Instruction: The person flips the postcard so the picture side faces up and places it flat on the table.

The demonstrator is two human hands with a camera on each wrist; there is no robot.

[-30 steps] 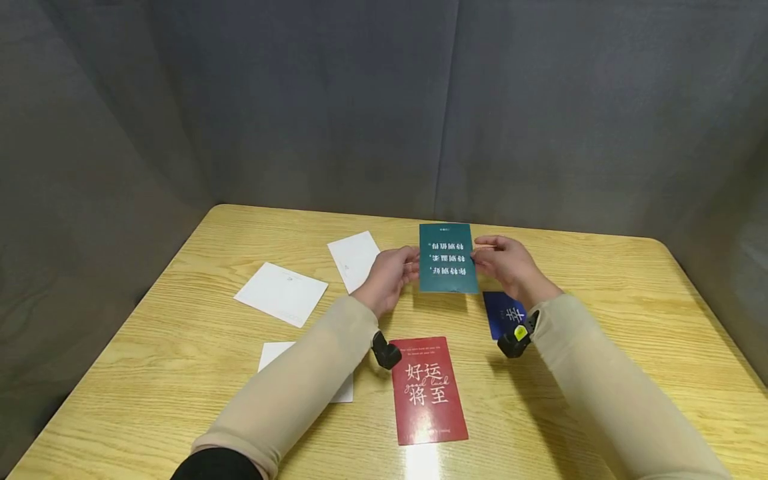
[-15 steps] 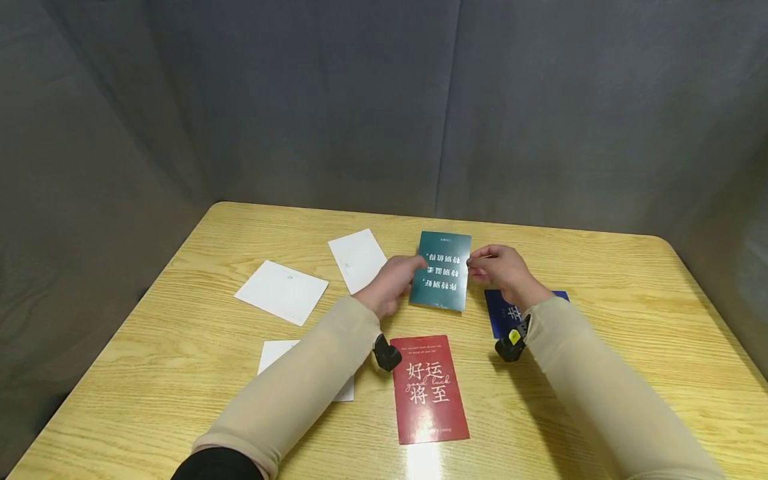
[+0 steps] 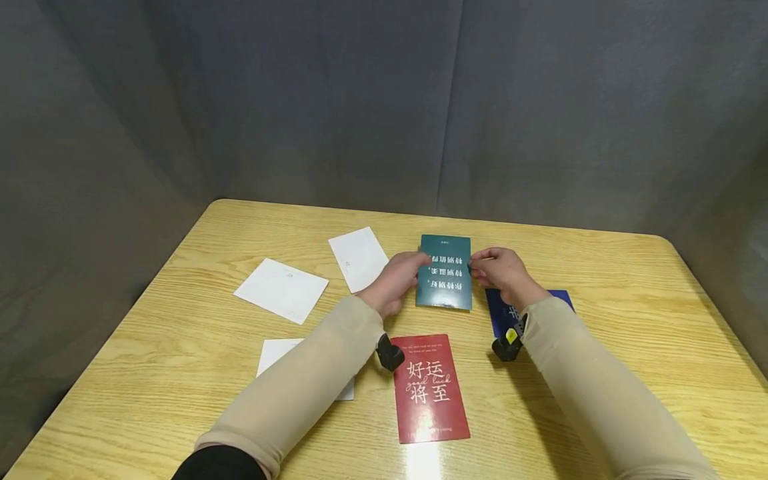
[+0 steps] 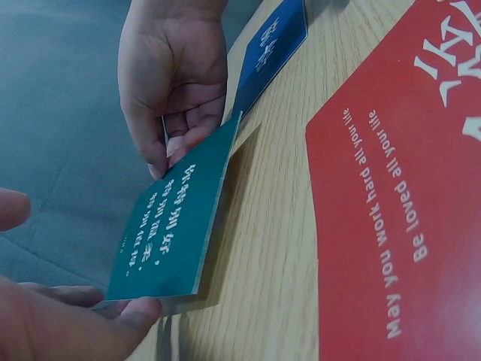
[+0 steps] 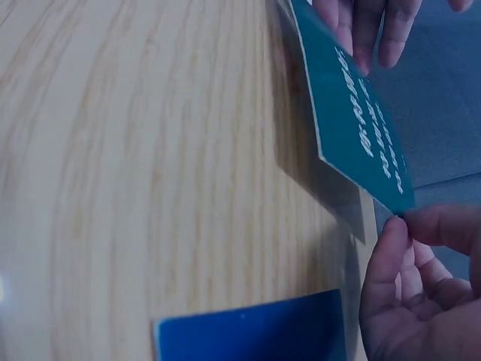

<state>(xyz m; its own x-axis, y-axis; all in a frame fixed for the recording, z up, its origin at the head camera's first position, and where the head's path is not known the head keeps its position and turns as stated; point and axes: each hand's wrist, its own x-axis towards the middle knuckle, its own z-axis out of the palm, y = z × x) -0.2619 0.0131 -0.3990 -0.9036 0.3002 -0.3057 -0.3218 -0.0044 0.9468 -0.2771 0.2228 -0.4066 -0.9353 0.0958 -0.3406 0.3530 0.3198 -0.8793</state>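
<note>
A dark green card (image 3: 445, 272) with white Chinese characters, upside down from my side, is held between both hands just over the far middle of the table. My left hand (image 3: 391, 283) grips its left edge, thumb lapping onto the printed face. At the opposite edge, my right hand (image 3: 503, 272) pinches the card between thumb and index finger. The left wrist view shows the green card (image 4: 169, 226) tilted, its shadow on the wood beneath. Below the right wrist lies a blue card (image 3: 501, 320), partly covered by the arm. A red card (image 3: 429, 413) lies flat nearer me.
Several white cards lie on the left side: one white card (image 3: 281, 290) at the left, another (image 3: 357, 257) behind the left hand, and a third (image 3: 277, 350) mostly under the left sleeve. Grey cloth (image 3: 324, 113) hangs behind the wooden table (image 3: 630, 320).
The green card has come lower and closer to me, turned briefly askew, then straightened. My left thumb has moved onto its face, and my right fingers have closed to a pinch.
</note>
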